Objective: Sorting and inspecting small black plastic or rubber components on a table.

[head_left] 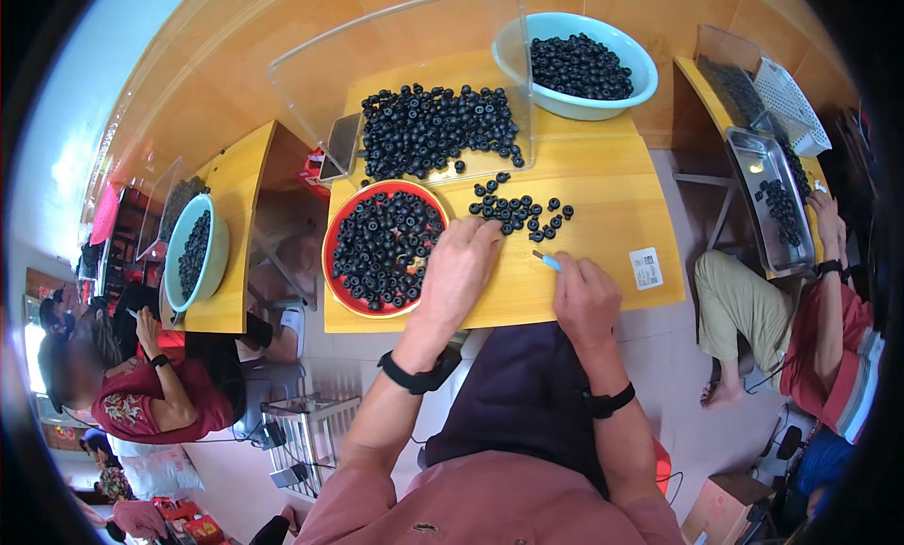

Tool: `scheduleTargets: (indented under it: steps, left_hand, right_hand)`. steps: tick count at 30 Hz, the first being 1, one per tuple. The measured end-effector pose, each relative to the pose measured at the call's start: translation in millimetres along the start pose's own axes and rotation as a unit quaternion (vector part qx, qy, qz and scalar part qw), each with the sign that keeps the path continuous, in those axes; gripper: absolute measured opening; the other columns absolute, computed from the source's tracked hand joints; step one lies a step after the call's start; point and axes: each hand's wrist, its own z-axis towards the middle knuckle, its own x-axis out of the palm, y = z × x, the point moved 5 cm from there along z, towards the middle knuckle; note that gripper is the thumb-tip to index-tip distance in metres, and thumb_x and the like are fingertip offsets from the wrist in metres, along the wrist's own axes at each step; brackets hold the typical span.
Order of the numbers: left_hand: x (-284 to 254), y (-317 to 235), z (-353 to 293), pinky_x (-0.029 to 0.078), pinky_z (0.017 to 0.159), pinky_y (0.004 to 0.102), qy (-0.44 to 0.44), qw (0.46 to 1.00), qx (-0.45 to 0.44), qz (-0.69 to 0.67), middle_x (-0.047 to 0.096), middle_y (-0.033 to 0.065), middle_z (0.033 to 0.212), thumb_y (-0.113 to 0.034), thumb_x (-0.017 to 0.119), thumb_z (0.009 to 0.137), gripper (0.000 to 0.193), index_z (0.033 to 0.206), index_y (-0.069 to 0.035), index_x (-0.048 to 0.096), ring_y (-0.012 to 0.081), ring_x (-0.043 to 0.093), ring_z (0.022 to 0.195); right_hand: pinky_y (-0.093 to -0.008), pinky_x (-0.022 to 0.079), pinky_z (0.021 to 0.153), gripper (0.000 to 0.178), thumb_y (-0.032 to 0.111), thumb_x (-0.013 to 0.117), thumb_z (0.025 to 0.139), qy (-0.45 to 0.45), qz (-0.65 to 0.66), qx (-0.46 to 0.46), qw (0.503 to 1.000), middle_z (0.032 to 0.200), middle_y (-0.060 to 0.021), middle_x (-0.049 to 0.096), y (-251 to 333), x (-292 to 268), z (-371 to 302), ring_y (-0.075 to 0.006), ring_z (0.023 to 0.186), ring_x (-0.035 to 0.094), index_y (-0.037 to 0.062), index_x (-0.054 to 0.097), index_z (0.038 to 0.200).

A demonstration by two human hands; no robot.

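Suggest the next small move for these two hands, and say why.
The left hand should probably draw one from the small cluster of black pieces toward the blue-handled tool: its fingers are at the cluster's edge, and the right hand grips the tool, tip pointing left. Whether the left fingers hold a piece is unclear.

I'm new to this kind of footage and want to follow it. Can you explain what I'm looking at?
There is no machine here, just a person with bare hands. The single picture comes from a wide fisheye camera on that person's head, looking down, so straight edges bend.

On the yellow table, a loose cluster of small round black pieces lies beyond the hands. More sit in a red tray, a clear bin and a light-blue basin.

The right hand has its grip closed on a slim tool. The left hand reaches the cluster's edge; whether it pinches a piece, I cannot tell.
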Motion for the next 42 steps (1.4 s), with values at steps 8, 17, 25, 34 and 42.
scheduleTargets:
  steps: [8,17,25,34,42]
  left_hand:
    - [26.7,-3.9,6.7,0.056,0.086,0.0476,0.061,0.995,-0.084,0.009,0.066,0.0185,0.099,-0.007,0.078,0.089,0.023,0.110,0.002,0.073,0.0379,0.067,0.099]
    - [20.4,-8.9,-5.9,0.057,0.088,0.0460,0.085,0.996,0.006,-0.009,0.069,0.0169,0.109,-0.004,0.077,0.089,0.026,0.114,0.001,0.073,0.0382,0.069,0.104]
    - [13.4,-6.1,-7.9,0.057,0.091,0.0450,0.076,0.994,-0.040,-0.072,0.070,0.0184,0.115,-0.002,0.076,0.089,0.025,0.114,0.002,0.073,0.0377,0.070,0.105]
    - [20.5,-3.8,-15.2,0.059,0.079,0.0391,0.089,0.977,-0.135,-0.136,0.072,0.0154,0.101,0.001,0.079,0.087,0.027,0.114,0.000,0.074,0.0314,0.073,0.088]
    - [43.8,-6.7,-32.8,0.055,0.070,0.0303,-0.026,0.906,-0.263,-0.329,0.071,0.0082,0.094,0.002,0.082,0.089,0.020,0.108,0.001,0.076,0.0145,0.068,0.077]
  right_hand:
    - [-0.0393,0.050,0.059,0.015,0.010,0.073,0.090,0.013,0.000,0.001,1.000,0.075,-0.0062,0.055,-2.8,1.0,-1.5,-0.0248,0.065,0.062,0.0081,0.076,0.105]
    - [-0.0389,0.051,0.059,0.014,0.009,0.074,0.089,0.017,-0.003,0.008,1.000,0.074,-0.0056,0.053,-0.2,-1.4,1.8,-0.0237,0.066,0.063,0.0084,0.074,0.103]
    - [-0.0387,0.049,0.058,0.016,0.007,0.073,0.088,0.006,0.004,0.000,1.000,0.073,-0.0060,0.052,0.4,-1.3,0.5,-0.0243,0.063,0.061,0.0068,0.074,0.104]
    - [-0.0387,0.049,0.056,0.016,0.008,0.072,0.088,-0.003,0.002,0.003,1.000,0.073,-0.0054,0.052,-2.6,0.9,-0.7,-0.0238,0.063,0.061,0.0073,0.074,0.104]
    - [-0.0386,0.051,0.058,0.014,0.008,0.071,0.088,0.009,-0.004,0.005,1.000,0.073,-0.0051,0.054,0.5,-0.6,1.5,-0.0236,0.066,0.063,0.0080,0.074,0.102]
